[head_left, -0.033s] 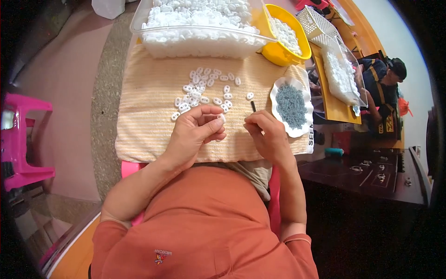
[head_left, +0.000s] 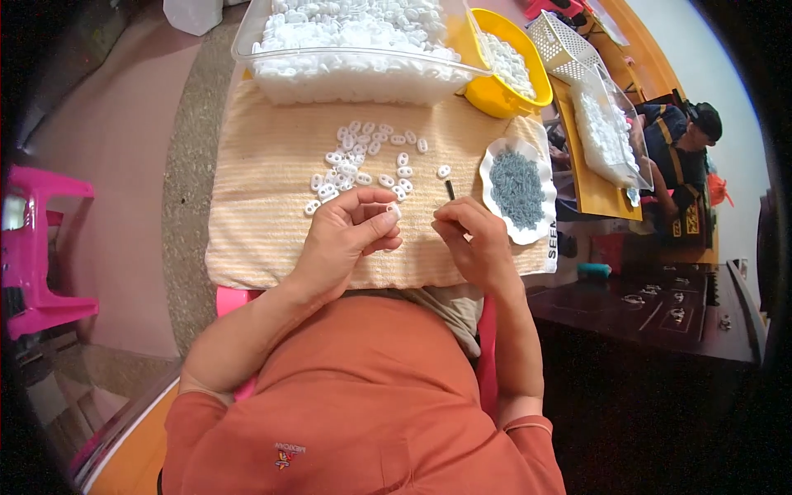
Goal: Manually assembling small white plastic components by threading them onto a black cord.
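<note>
Between its thumb and fingers, my left hand (head_left: 351, 227) pinches a small white plastic piece (head_left: 395, 211), like the two-holed oval pieces lying on the towel. My right hand (head_left: 474, 235) is closed around a thin tool with a black end (head_left: 450, 189) sticking up past the fingers; its working tip is too small to make out. A gap separates the two hands. Beyond my left hand lies a loose cluster of white two-holed oval pieces (head_left: 346, 167). One single white oval piece (head_left: 444, 172) rests just beyond the black end of the tool.
A scalloped white dish (head_left: 488, 198) of small grey parts stands right of my right hand on the striped towel (head_left: 256, 181). Behind are a clear bin (head_left: 355, 78) and a yellow basin (head_left: 495, 103) of white pieces. A person (head_left: 681, 140) sits at the far right.
</note>
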`<act>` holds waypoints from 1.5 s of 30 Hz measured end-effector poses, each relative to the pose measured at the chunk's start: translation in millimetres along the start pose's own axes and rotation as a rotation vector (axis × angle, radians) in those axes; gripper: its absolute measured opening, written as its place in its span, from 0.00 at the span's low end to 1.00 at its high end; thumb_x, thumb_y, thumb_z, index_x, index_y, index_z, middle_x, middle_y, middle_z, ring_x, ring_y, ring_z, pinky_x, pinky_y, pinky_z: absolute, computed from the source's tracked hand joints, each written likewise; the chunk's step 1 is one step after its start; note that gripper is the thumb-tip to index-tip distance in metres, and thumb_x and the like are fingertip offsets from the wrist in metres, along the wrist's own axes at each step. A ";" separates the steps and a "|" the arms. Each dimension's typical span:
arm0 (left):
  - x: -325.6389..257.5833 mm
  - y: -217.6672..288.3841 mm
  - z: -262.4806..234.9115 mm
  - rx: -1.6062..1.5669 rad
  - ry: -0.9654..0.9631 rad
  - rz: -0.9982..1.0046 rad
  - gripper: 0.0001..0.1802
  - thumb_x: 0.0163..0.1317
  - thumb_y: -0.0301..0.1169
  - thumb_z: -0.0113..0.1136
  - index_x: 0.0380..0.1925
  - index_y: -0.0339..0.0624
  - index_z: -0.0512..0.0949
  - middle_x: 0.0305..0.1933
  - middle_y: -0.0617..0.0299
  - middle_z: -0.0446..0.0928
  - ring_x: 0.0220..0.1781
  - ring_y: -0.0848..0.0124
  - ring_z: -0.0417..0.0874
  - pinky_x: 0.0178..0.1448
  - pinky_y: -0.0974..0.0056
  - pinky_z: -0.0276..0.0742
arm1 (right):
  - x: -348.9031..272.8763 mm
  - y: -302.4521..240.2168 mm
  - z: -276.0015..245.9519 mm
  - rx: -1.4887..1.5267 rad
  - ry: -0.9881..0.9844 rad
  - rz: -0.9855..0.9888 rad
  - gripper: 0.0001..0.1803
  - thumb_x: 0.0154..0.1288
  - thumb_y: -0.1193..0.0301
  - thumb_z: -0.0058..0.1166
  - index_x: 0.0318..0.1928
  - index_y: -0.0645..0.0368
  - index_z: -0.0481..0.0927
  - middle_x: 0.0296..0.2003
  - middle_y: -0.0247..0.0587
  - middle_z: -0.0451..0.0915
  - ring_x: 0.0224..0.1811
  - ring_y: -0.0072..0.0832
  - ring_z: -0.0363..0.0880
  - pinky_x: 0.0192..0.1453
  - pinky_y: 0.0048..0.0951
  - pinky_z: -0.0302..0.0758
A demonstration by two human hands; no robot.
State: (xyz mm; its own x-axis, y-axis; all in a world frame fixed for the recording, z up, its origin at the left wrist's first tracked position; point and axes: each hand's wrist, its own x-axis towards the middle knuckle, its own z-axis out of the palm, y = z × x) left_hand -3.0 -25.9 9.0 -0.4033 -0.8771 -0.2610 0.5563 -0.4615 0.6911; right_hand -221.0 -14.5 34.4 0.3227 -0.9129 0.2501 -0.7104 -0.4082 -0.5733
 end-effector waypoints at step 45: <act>-3.8 -9.4 1.2 -0.085 -0.005 -0.147 0.10 0.63 0.22 0.60 0.45 0.34 0.77 0.39 0.59 0.81 0.40 0.73 0.83 0.46 0.69 0.84 | -9.4 -15.5 40.4 0.781 0.214 0.326 0.09 0.66 0.78 0.56 0.45 0.68 0.80 0.35 0.38 0.82 0.33 0.18 0.79 0.38 0.18 0.77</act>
State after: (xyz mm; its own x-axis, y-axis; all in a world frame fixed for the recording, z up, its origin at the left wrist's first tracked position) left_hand -7.6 -18.0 4.4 -0.4882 -0.7989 -0.3514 0.5508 -0.5943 0.5860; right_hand -187.8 0.7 9.3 -0.0021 -0.9971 0.0766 -0.0897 -0.0761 -0.9931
